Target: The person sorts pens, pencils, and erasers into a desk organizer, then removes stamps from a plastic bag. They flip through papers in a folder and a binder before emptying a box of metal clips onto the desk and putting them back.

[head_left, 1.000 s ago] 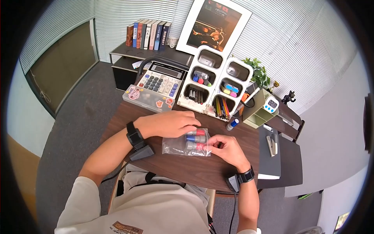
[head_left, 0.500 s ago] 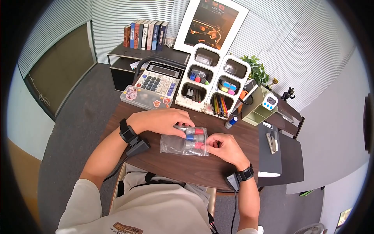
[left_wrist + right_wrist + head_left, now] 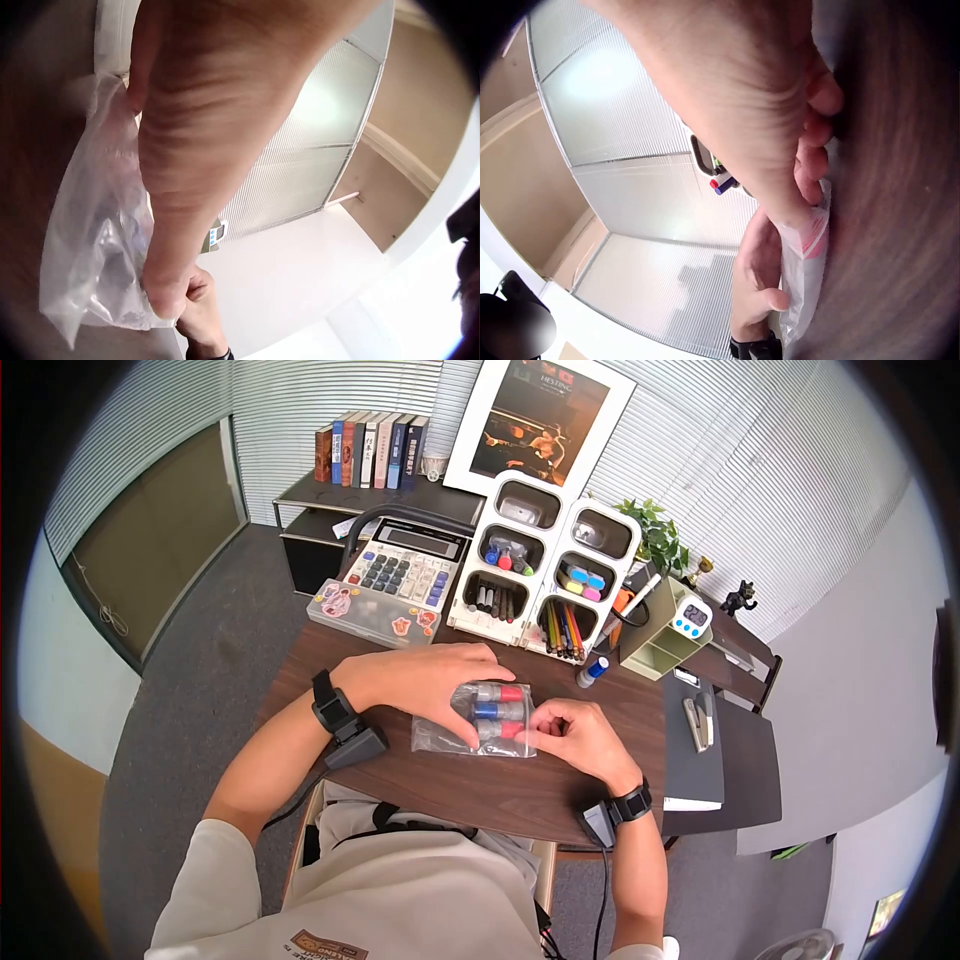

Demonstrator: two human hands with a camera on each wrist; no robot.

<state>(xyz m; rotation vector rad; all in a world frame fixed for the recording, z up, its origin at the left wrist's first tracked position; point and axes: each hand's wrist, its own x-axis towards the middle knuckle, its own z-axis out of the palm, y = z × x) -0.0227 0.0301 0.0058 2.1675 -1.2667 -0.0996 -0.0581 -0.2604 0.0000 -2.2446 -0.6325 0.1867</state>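
Note:
A clear plastic bag [image 3: 442, 734] lies on the desk in the head view. Inside it are three short cylinders in a row, two grey with red ends and a grey one with a blue end [image 3: 487, 711]. My left hand [image 3: 425, 682] spreads over the bag's far left part, its thumb extended along the cylinders and its fingers on their far side. With thumb and fingertips, my right hand [image 3: 583, 742] pinches the bag's right edge. Up close in the right wrist view, the bag's edge [image 3: 815, 234] meets the right fingertips, a red end showing through the plastic.
Another blue-and-grey cylinder [image 3: 593, 672] stands on the desk [image 3: 480, 800] beyond my right hand. Behind sit a calculator [image 3: 405, 573], a stickered translucent case [image 3: 372, 612] and a white organizer [image 3: 484, 626] with pens and pencils. A green shelf box [image 3: 655, 650] and a stapler [image 3: 697, 724] are on the right.
My left hand's thumb has swung toward me across the bag, widening its spread from the fingers, and the cylinders show more plainly. My right hand keeps its pinch on the edge.

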